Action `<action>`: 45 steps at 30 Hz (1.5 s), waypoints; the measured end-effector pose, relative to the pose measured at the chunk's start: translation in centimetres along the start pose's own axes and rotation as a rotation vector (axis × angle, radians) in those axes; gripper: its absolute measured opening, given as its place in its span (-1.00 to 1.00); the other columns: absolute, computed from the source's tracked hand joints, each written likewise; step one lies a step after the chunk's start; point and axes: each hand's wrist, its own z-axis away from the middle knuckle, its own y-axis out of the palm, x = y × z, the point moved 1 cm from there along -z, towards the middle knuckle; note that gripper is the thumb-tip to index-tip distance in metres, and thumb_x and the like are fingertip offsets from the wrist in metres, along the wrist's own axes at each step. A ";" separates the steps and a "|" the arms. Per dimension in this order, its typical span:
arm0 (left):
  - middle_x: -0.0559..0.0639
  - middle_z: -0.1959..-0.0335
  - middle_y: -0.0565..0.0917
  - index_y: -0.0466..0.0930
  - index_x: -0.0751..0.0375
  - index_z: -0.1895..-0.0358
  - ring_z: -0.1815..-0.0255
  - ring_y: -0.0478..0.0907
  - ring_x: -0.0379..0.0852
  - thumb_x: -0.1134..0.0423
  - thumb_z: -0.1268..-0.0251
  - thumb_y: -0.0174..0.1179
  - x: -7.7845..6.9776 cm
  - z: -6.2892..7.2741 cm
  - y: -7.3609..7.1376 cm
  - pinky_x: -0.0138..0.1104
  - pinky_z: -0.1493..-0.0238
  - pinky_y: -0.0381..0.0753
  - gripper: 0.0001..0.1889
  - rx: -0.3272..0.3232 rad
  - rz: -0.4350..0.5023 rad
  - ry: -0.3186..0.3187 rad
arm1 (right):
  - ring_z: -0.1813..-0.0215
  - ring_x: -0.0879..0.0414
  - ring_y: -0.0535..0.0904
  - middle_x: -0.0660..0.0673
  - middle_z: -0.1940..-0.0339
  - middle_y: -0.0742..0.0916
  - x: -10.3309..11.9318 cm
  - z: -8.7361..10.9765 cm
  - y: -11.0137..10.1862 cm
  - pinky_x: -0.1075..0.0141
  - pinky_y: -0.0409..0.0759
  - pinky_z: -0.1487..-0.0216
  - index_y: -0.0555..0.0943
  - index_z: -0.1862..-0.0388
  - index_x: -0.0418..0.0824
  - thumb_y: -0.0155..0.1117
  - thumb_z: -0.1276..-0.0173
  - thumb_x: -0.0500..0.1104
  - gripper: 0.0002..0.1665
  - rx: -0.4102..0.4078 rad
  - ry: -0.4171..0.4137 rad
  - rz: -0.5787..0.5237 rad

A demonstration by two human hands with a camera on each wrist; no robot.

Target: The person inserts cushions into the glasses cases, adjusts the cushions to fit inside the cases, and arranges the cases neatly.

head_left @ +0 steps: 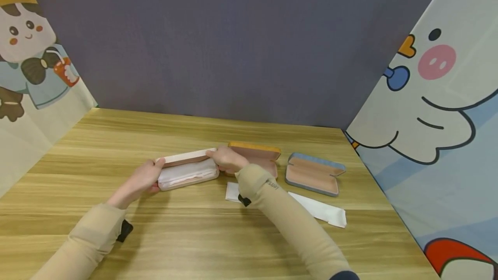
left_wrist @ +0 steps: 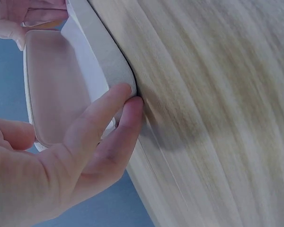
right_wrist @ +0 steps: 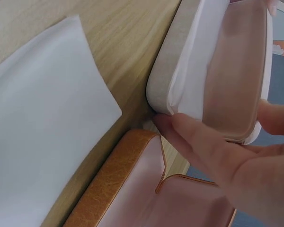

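Sleeves [head_left: 83, 234] nearest; white case [head_left: 185, 157] packed, lid up

On my feed, left hand [head_left: 145, 175] and right hand [head_left: 228, 159] grip its ends, left of centre on the table [head_left: 175, 237]. Folded cloth [head_left: 190, 172] is in; closing seemingly remains. Rightward: open orange case [head_left: 254, 146], loose white strip [head_left: 319, 209], open blue case [head_left: 315, 162].

From where I stand, I see a big wooden table [head_left: 186, 237] with yellow and brown stripes. Behind its far edge is a plain dark gray wall [head_left: 233, 46]. Along the left edge is a white wall [head_left: 23, 150] with a cartoon kid [head_left: 27, 33] on it, with pink-orange cheeks, a dark bow and a red drink. Along the right edge, another wall [head_left: 470, 185] shows a big white cartoon animal [head_left: 463, 94] on pale blue, with something red near the table's near right corner. Soft light makes the wood shine.
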 end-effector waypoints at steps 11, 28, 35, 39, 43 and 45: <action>0.60 -0.14 0.30 -0.13 0.78 -0.33 -0.01 0.49 0.18 0.00 -0.56 -0.57 0.1 0.1 0.1 -0.24 0.12 0.69 -0.27 0.021 0.023 0.016 | 0.81 0.24 -0.04 0.07 0.89 0.17 -0.6 -0.3 0.3 0.36 0.08 0.66 0.18 0.74 -0.06 -0.05 -0.54 0.03 -0.42 -0.007 -0.084 -0.040; 0.54 -0.04 0.40 -0.04 0.82 -0.27 0.13 0.52 0.06 0.04 -0.57 -0.58 0.2 0.0 0.1 -0.31 0.23 0.67 -0.29 0.030 0.030 0.032 | 0.79 0.24 0.00 0.07 0.86 0.19 -1.0 0.2 0.7 0.34 0.10 0.64 0.31 0.50 -0.11 -0.05 -0.52 0.08 -0.58 -0.064 -0.110 -0.007; 0.56 -0.06 0.40 0.02 0.82 -0.25 0.08 0.51 0.10 0.09 -0.57 -0.55 0.2 0.2 0.2 -0.33 0.22 0.66 -0.33 0.022 0.001 0.047 | 0.77 0.23 0.04 0.05 0.84 0.23 -1.1 0.4 0.7 0.27 0.15 0.52 0.45 0.23 -0.26 -0.03 -0.52 0.04 -0.64 -0.060 -0.115 -0.056; 0.61 -0.11 0.36 0.00 0.83 -0.25 0.00 0.49 0.16 0.11 -0.58 -0.53 0.3 0.4 0.2 -0.30 0.17 0.66 -0.35 0.033 -0.006 0.061 | 0.76 0.24 0.07 0.04 0.82 0.26 -1.3 0.3 0.8 0.31 0.16 0.54 0.43 -0.11 -0.36 -0.01 -0.52 0.01 -0.54 -0.052 -0.119 -0.079; 0.66 -0.18 0.30 -0.04 0.84 -0.26 -0.09 0.47 0.24 0.11 -0.59 -0.53 0.4 0.3 0.2 -0.24 0.08 0.66 -0.34 0.049 -0.002 0.073 | 0.73 0.26 0.12 0.05 0.77 0.28 -1.4 0.1 0.8 0.41 0.19 0.60 0.47 -0.08 -0.35 0.04 -0.50 -0.01 -0.57 -0.054 -0.125 -0.102; 0.68 -0.20 0.28 -0.06 0.84 -0.27 -0.13 0.45 0.28 0.10 -0.59 -0.52 0.5 0.3 0.2 -0.21 0.04 0.66 -0.34 0.054 -0.006 0.073 | 0.71 0.27 0.16 0.04 0.73 0.33 -1.5 0.1 0.7 0.43 0.21 0.60 0.48 -0.09 -0.35 0.05 -0.49 -0.02 -0.56 -0.055 -0.125 -0.105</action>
